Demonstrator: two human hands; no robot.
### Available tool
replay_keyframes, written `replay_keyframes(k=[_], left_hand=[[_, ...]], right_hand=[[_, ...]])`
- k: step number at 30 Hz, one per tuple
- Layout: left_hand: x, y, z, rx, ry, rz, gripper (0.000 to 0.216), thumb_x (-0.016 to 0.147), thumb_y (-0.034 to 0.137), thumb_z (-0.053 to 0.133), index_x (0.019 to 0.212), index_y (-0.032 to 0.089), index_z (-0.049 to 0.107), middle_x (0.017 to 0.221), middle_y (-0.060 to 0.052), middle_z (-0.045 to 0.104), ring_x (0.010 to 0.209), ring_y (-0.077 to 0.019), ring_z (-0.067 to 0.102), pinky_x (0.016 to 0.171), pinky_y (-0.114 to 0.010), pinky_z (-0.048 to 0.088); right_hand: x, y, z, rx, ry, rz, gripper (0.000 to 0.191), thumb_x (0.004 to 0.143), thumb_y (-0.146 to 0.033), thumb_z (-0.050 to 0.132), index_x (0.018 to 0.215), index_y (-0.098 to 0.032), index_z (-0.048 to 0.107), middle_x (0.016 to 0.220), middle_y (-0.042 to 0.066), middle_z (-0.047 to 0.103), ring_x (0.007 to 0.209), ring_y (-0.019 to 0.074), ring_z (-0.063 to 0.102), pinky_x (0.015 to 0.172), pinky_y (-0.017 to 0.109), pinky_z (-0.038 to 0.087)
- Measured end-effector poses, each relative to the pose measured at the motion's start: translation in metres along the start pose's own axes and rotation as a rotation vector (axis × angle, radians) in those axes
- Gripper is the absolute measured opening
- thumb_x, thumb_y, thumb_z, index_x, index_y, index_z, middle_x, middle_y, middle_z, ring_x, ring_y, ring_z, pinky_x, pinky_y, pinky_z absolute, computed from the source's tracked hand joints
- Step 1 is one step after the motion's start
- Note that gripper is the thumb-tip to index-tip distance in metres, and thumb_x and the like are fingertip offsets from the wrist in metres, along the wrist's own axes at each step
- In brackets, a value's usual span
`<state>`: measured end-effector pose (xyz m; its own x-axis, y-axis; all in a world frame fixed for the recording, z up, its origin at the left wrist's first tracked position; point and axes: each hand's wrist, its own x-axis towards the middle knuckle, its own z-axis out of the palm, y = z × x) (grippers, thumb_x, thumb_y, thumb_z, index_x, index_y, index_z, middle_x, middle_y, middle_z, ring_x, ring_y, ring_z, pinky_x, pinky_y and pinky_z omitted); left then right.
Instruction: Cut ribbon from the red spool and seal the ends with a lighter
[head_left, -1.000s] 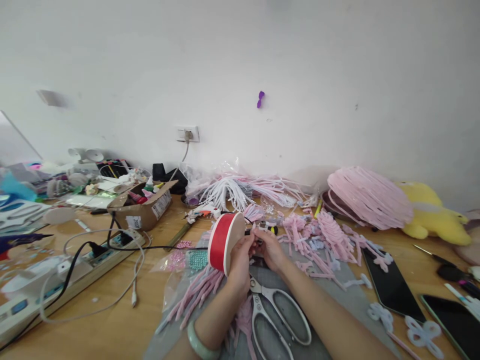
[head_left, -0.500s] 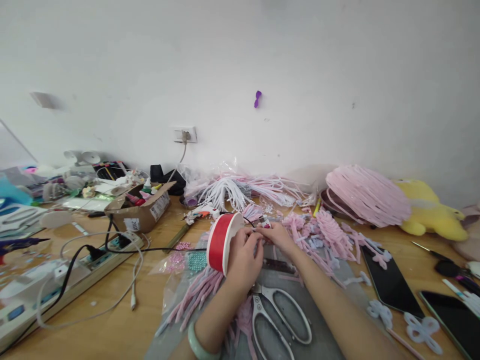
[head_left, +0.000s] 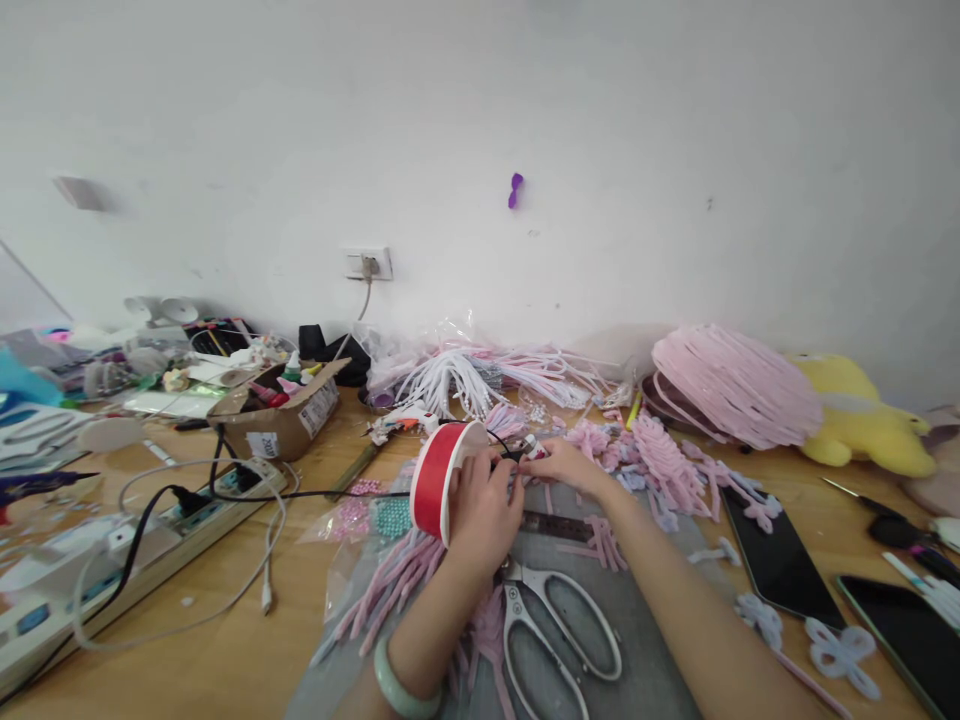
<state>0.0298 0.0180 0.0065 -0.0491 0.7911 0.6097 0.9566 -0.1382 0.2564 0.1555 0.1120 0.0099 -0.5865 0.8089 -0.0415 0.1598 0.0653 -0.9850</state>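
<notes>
My left hand (head_left: 484, 515) is closed around a spool of red ribbon (head_left: 442, 478), held upright on its edge above the grey mat (head_left: 645, 660). My right hand (head_left: 566, 465) is just right of it, fingers pinched on something small near the spool's rim; I cannot make out what. A green bangle (head_left: 396, 685) is on my left wrist. White-handled scissors (head_left: 555, 630) lie on the mat below my hands. Pink pipe-cleaner pieces (head_left: 390, 585) are scattered around.
A power strip (head_left: 142, 545) with cables lies at left, a cardboard box (head_left: 281, 410) behind it. Bags of beads (head_left: 375, 515) sit beside the spool. Two phones (head_left: 780, 560) lie at right, near a pink coil pile (head_left: 735, 385) and a yellow plush toy (head_left: 862, 420).
My right hand has slid a little to the right and away from the spool. The view has dipped slightly; the left hand keeps its hold on the spool.
</notes>
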Motion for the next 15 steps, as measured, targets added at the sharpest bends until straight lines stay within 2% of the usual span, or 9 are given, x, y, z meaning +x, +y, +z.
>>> replay_keyframes(k=[9,12,15], left_hand=[[0.0003,0.0017,-0.0014,0.018,-0.042,-0.022,0.010,0.076,0.018,0.051,0.074,0.022,0.060,0.086,-0.005,0.059,0.085,-0.0233,0.051,0.070,-0.035,0.033],[0.0011,0.0019,-0.0024,-0.039,-0.048,-0.061,0.010,0.076,0.019,0.051,0.073,0.021,0.060,0.086,-0.005,0.060,0.084,-0.0232,0.052,0.071,-0.035,0.033],[0.0030,0.0026,-0.0038,-0.192,-0.041,-0.139,0.011,0.074,0.017,0.050,0.071,0.021,0.061,0.084,-0.005,0.059,0.084,-0.0220,0.052,0.072,-0.034,0.033]], right_hand=[[-0.0033,-0.0088,-0.0010,-0.085,-0.019,-0.049,0.009,0.059,-0.020,0.063,0.055,-0.013,0.059,0.048,-0.006,0.048,0.047,0.0066,0.038,0.047,0.018,0.027],[-0.0042,-0.0102,-0.0022,-0.030,-0.016,-0.019,0.013,0.061,-0.026,0.064,0.058,-0.014,0.060,0.045,-0.006,0.046,0.043,0.0063,0.036,0.043,0.018,0.023],[-0.0028,-0.0063,-0.0048,0.138,0.009,0.044,0.026,0.067,-0.039,0.058,0.064,-0.013,0.062,0.047,-0.004,0.048,0.041,0.0066,0.037,0.040,0.018,0.021]])
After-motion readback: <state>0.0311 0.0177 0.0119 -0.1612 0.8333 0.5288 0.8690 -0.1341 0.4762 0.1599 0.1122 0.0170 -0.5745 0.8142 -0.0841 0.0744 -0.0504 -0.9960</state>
